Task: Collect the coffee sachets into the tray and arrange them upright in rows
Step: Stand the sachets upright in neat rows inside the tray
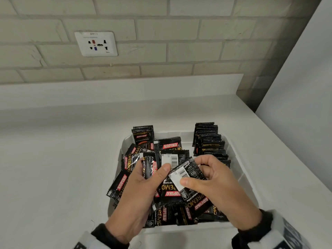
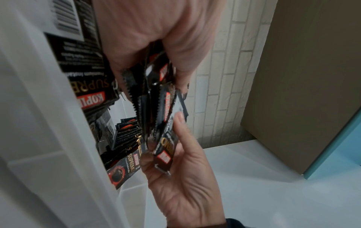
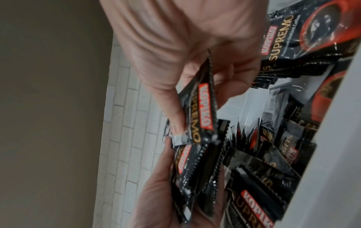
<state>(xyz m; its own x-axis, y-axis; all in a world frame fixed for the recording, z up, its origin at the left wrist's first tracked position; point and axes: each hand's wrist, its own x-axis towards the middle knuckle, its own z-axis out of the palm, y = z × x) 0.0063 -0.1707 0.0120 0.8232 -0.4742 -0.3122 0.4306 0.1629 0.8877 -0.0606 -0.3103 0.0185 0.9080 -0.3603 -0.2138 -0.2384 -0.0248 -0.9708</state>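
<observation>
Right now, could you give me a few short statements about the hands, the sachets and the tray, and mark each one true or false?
1. The left hand grips a small bunch of sachets. True.
2. The right hand is empty. False: it pinches a single sachet, barcode side up.
3. A row of upright sachets stands along the right side of the tray. True.
4. Every sachet in the tray stands upright. False: a loose pile lies jumbled beneath the hands.
5. The tray sits on a wooden floor. False: it sits on a white counter.
</observation>
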